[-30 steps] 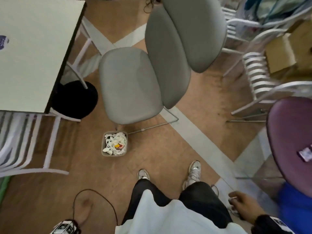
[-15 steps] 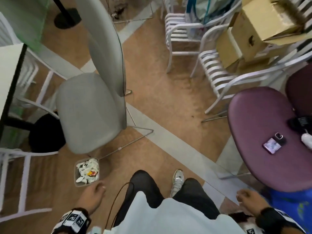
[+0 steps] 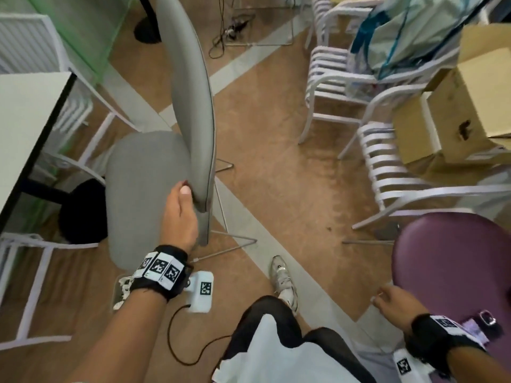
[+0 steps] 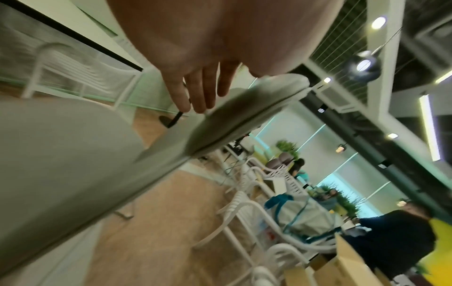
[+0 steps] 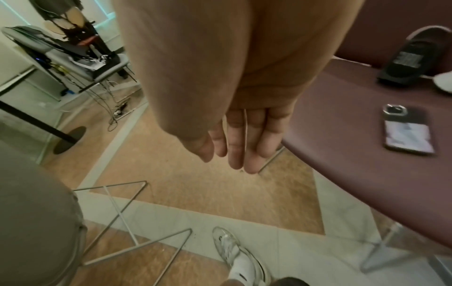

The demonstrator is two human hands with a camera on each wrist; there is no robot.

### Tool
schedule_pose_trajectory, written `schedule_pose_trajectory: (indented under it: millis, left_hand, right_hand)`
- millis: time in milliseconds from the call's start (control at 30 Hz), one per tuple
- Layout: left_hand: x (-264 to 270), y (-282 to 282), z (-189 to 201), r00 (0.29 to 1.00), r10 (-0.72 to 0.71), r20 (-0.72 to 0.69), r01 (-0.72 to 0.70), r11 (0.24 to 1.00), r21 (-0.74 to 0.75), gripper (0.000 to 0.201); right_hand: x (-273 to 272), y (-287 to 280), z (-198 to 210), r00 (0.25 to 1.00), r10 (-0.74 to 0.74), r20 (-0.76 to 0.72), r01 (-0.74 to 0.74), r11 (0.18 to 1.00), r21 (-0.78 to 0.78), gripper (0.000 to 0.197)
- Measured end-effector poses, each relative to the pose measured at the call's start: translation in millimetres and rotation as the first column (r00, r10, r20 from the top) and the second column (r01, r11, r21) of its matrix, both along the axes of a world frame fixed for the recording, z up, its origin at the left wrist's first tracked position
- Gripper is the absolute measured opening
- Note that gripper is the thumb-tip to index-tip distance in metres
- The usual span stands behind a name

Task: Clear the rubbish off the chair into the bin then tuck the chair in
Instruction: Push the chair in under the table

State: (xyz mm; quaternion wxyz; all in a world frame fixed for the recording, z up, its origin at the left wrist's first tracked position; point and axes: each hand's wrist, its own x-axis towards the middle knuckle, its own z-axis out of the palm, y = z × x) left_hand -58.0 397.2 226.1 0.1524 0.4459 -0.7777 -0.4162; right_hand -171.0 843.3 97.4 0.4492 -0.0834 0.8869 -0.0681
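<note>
Gripping the near end of the backrest, the left hand [image 3: 179, 217] has its thumb on the inner face of the grey chair [image 3: 143, 189] at the centre of the head view, while in the left wrist view its fingers [image 4: 198, 92] reach over the padded edge, wrapped round it. The seat shows bare of rubbish, and the bin [image 3: 121, 291] sits on the floor at lower left of that view, mostly hidden behind the left forearm with white scraps showing at its rim, so the clearing looks finished and the step in hand is judged to be the tuck-in. The chair stands angled just beside the white worktop [image 3: 27, 120] at the left edge, seat not yet under it. The right hand [image 3: 395, 302] hangs at lower right beside a purple chair [image 3: 453, 258] (a phone [image 5: 407, 133] lies on its seat), fingers [image 5: 240, 147] straight, close together and holding nothing. The next move probably calls for turning the grey chair square to the worktop and pushing it in, minding the black table base [image 3: 80, 211] beneath and the white slatted chair [image 3: 33, 258] at lower left.
</note>
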Motion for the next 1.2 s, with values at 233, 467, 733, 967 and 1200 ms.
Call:
schedule_pose_trajectory:
  millis: [233,467,733,967,1200]
  left_hand:
    - [-97,-12,47,0.989,0.140,-0.037,-0.137,0.987,0.083,0.049]
    - [-131,-18,58,0.969,0.200,0.145,-0.213,0.974,0.078,0.042]
    - [-167,-37,75,0.822,0.384,0.420,-0.422,0.907,-0.003,0.061]
    - [-201,-47,90,0.657,0.573,0.491,-0.625,0.777,-0.070,0.059]
    - [-225,-46,71,0.455,0.672,0.584,-0.680,0.686,-0.259,0.067]
  right_hand:
    - [-115,-75,44,0.976,0.209,-0.066,-0.216,0.968,-0.129,0.023]
    - [-194,-219,85,0.828,0.543,-0.143,-0.556,0.758,-0.341,0.028]
    - [-279,-406,163,0.517,0.756,-0.401,-0.770,0.206,-0.605,0.026]
    - [-320,-551,236,0.232,0.654,-0.720,-0.761,-0.339,-0.553,0.022]
    - [-345,-671,239,-0.325,0.632,-0.704,-0.875,-0.483,-0.030,0.056]
